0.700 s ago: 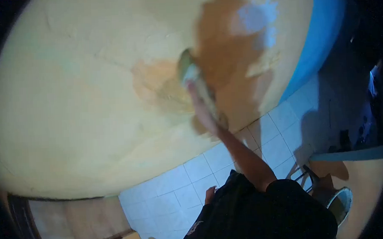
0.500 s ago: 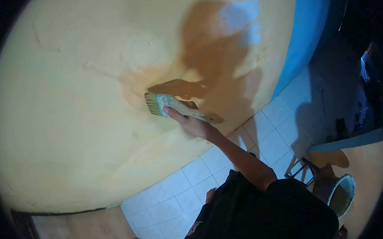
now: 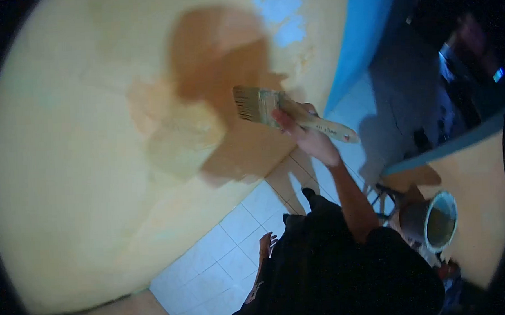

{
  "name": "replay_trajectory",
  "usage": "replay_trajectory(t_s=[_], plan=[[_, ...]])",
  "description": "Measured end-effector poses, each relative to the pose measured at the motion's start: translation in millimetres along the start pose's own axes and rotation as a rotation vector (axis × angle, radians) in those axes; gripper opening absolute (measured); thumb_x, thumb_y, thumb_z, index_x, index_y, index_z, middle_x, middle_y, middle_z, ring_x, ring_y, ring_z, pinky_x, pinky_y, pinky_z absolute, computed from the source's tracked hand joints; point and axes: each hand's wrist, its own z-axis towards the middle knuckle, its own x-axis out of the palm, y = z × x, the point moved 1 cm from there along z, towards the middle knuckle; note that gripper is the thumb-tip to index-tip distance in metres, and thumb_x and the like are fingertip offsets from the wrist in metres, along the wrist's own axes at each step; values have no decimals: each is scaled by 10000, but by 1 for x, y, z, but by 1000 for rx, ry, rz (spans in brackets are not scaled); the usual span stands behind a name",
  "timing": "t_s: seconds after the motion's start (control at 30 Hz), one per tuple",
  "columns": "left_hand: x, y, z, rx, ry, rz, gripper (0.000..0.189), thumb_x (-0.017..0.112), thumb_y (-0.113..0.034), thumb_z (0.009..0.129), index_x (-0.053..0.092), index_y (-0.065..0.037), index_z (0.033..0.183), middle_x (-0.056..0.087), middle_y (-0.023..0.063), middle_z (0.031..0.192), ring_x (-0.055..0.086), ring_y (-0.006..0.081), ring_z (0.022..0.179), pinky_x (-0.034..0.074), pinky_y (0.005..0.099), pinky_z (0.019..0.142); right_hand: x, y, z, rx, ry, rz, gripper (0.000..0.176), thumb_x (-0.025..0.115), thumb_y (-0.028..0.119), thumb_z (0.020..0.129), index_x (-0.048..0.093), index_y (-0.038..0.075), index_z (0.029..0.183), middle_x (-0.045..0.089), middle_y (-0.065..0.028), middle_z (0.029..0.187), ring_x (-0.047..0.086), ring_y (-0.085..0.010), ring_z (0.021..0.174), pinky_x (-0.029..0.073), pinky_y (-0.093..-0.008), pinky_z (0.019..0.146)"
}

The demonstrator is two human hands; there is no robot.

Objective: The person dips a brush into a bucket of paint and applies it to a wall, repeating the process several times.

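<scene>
My right hand (image 3: 314,143) is wrapped round the handle of a wide flat paintbrush (image 3: 304,114). Its bristles point left and stand away from the yellow wall (image 3: 84,181), with a shadow of my head and arm cast behind. On the wall beyond the bristles is a damp-looking, uneven patch (image 3: 178,144). My left hand (image 3: 266,242) hangs low by my body above the tiled floor, its fingers apart and nothing visible in it. To the right stands a bucket (image 3: 404,218) with a pale rim, holding greenish-beige paint (image 3: 440,225).
White floor tiles (image 3: 218,271) run along the wall's foot. A blue wall band (image 3: 360,34) borders the yellow at upper right. Dark stool-like legs (image 3: 385,199) stand beside the bucket. A blurred shape (image 3: 473,41) shows in the dark area at far right.
My right hand has drawn the brush off the wall, back towards the right. The view has shifted, and more of my left hand shows.
</scene>
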Motion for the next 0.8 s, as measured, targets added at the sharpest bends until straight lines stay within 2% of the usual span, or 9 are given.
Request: replay_trajectory(t_s=[0.1, 0.27, 0.4, 0.47, 0.53, 0.6, 0.67, 0.77, 0.8], plan=[[-1, 2, -4, -221, 70, -78, 385, 461, -287, 880, 488, -60, 1189, 611, 135, 1047, 606, 252, 879, 479, 356, 749, -56, 9, -43, -112, 56, -651, 299, 523, 332, 878, 575, 38, 901, 552, -68, 698, 559, -212, 670, 455, -331, 631], [-29, -6, -14, -257, 290, 284, 426, 445, -335, 899, 456, -67, 1229, 568, 148, 1129, 565, 253, 979, 456, 362, 806, -144, -19, -173, 380, 64, -1151, 275, 573, 298, 842, 597, 27, 811, 598, -168, 739, 591, -315, 724, 474, -414, 655], [-40, -21, -2, -383, 278, 296, 418, 469, -346, 896, 465, -75, 1214, 545, 149, 1170, 554, 262, 1000, 460, 366, 830, -195, 9, -284, 805, -300, -1058, 270, 567, 295, 842, 622, 43, 919, 596, -176, 719, 594, -336, 705, 477, -409, 644], [-44, -16, 19, -417, 327, 323, 409, 482, -344, 892, 467, -92, 1213, 543, 138, 1174, 552, 266, 1004, 462, 362, 828, -220, -2, -355, 560, -631, -1215, 295, 567, 305, 836, 619, 48, 970, 606, -191, 756, 604, -327, 719, 470, -410, 629], [-52, -21, 45, -374, 327, 291, 405, 484, -349, 891, 469, -103, 1211, 544, 131, 1172, 553, 269, 1001, 462, 369, 821, -251, 15, -380, 898, -778, -1143, 331, 528, 339, 856, 612, 45, 983, 613, -197, 828, 602, -322, 748, 457, -412, 654], [-74, -31, 72, -208, 554, 471, 425, 490, -353, 886, 449, -107, 1230, 519, 140, 1206, 546, 272, 1015, 460, 375, 827, -283, 15, -430, 721, -1004, -1143, 358, 513, 370, 868, 612, 43, 974, 609, -166, 775, 593, -240, 699, 452, -383, 644], [-37, -76, 33, -312, 353, 361, 455, 484, -368, 883, 430, -107, 1252, 506, 147, 1221, 526, 275, 1057, 449, 384, 849, -309, 96, -446, 732, -1148, -1171, 355, 504, 361, 879, 606, 62, 1039, 605, -133, 743, 560, -203, 651, 447, -355, 631], [-9, -86, 52, 126, 658, 611, 503, 467, -391, 884, 391, -105, 1290, 476, 150, 1262, 490, 302, 1112, 406, 395, 914, -362, 124, -484, 720, -1255, -1118, 366, 494, 365, 886, 605, 60, 1055, 602, -103, 728, 543, -173, 635, 444, -344, 606], [31, -103, 31, -164, 400, 390, 517, 475, -399, 880, 384, -108, 1297, 454, 153, 1284, 477, 307, 1128, 397, 391, 927, -395, 133, -503, 800, -1243, -1074, 372, 492, 369, 886, 604, 56, 1055, 602, -95, 732, 544, -161, 647, 445, -337, 602]])
